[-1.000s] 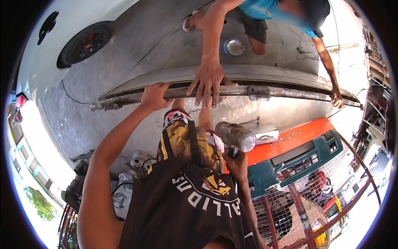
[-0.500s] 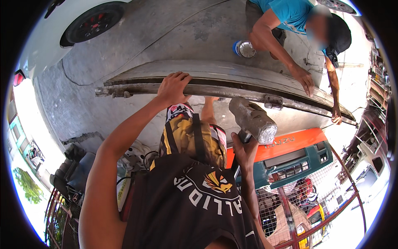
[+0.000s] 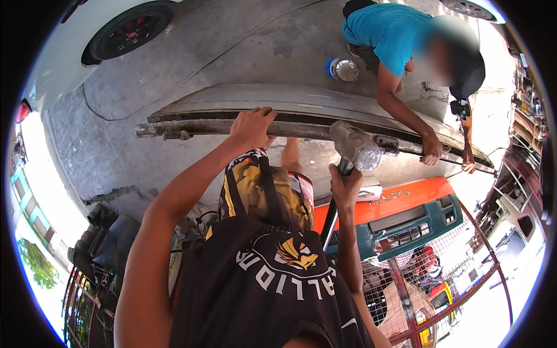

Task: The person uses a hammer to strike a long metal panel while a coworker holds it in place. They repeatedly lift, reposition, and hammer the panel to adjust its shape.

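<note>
A long grey metal bumper beam (image 3: 191,110) lies across the concrete floor in front of me. My left hand (image 3: 253,126) grips its near edge around the middle. My right hand (image 3: 344,187) is shut on the dark handle of a heavy sledgehammer, whose steel head (image 3: 355,146) hangs just above the beam, right of my left hand. Across the beam a person in a blue shirt (image 3: 390,36) bends over, pressing both hands (image 3: 432,152) on the beam's right end.
A white car with a black tyre (image 3: 125,26) stands at the upper left. A round tin with a shiny lid (image 3: 342,68) sits beyond the beam. An orange and teal vehicle panel (image 3: 400,211) and a red wire rack (image 3: 441,290) are at my right. Dark parts (image 3: 104,238) lie lower left.
The hammer head has moved up and forward from near my chest to just over the beam. The other person's hands shifted from the beam's middle to its right end.
</note>
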{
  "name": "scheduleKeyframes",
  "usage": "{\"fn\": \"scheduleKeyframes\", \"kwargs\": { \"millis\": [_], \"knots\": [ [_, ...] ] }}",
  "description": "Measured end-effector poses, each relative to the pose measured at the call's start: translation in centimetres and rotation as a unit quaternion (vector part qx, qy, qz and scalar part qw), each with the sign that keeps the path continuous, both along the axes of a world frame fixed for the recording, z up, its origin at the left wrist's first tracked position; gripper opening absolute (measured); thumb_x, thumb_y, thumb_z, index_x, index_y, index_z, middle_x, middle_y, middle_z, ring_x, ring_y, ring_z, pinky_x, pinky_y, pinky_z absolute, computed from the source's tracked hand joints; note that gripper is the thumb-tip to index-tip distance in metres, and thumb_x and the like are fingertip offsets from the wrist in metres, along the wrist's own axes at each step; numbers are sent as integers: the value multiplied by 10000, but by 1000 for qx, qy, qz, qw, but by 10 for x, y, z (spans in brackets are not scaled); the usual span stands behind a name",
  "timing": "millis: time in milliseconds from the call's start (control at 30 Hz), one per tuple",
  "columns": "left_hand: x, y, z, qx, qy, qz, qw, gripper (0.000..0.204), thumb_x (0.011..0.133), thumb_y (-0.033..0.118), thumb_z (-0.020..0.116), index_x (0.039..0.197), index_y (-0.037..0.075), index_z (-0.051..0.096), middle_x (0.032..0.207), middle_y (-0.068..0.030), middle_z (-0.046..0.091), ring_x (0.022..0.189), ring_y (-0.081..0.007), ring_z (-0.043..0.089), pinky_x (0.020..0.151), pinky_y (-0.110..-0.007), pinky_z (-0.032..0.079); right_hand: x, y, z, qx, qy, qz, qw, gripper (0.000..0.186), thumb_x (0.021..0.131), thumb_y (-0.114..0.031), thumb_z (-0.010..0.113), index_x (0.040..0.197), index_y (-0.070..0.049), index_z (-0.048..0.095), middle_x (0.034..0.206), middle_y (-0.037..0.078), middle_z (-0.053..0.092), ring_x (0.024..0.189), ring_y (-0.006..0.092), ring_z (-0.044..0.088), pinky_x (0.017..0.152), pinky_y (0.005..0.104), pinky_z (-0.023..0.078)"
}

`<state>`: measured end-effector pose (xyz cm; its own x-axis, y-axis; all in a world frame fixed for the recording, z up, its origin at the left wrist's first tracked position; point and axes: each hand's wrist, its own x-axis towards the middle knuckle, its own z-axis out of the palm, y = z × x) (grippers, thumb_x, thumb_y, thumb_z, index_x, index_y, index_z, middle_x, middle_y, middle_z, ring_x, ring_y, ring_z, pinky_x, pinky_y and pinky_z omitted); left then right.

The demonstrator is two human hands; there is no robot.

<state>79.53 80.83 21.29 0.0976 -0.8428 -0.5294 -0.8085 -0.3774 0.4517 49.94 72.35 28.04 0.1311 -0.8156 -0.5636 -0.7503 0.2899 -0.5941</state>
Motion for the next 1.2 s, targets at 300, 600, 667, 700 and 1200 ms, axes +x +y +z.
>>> {"fn": "scheduleKeyframes", "kwargs": {
  "millis": [300,600,667,700,1200],
  "knots": [
    [0,0,-4,-21,-6,-12,1000,640,785,377,825,1318,94,612,1356,-109,650,1172,-330,667,944,-464,557,7,18,46,-36,-124,-73,989,190,872,-31,755,938,-8,578,645,9,538,495,91,500,462,278,405],
    [-2,-3,4,-40,-18,-19,999,603,796,365,808,1287,65,625,1301,-114,674,1111,-322,700,896,-458,581,24,44,207,-143,-114,-140,973,181,938,67,664,848,-43,552,623,7,521,485,81,466,450,251,374],
    [-2,-1,2,-47,-28,-19,998,605,790,363,811,1287,69,629,1289,-113,681,1111,-321,701,889,-454,584,5,54,190,-148,-99,-149,973,168,950,54,668,858,-41,564,641,10,541,489,79,471,452,251,376],
    [-1,0,1,-50,-34,-14,998,607,788,362,813,1287,70,630,1283,-112,684,1110,-321,701,886,-452,585,-14,59,166,-111,-113,-187,969,155,953,45,673,868,-40,576,659,13,553,496,77,479,456,250,379],
    [2,-6,-2,-19,-9,-22,1000,650,756,381,804,1330,122,643,1231,-135,721,1071,-387,704,892,-509,572,13,31,-20,-155,-149,-115,970,319,775,-62,756,1054,37,639,718,34,617,669,158,567,630,329,469]
  ]
}}
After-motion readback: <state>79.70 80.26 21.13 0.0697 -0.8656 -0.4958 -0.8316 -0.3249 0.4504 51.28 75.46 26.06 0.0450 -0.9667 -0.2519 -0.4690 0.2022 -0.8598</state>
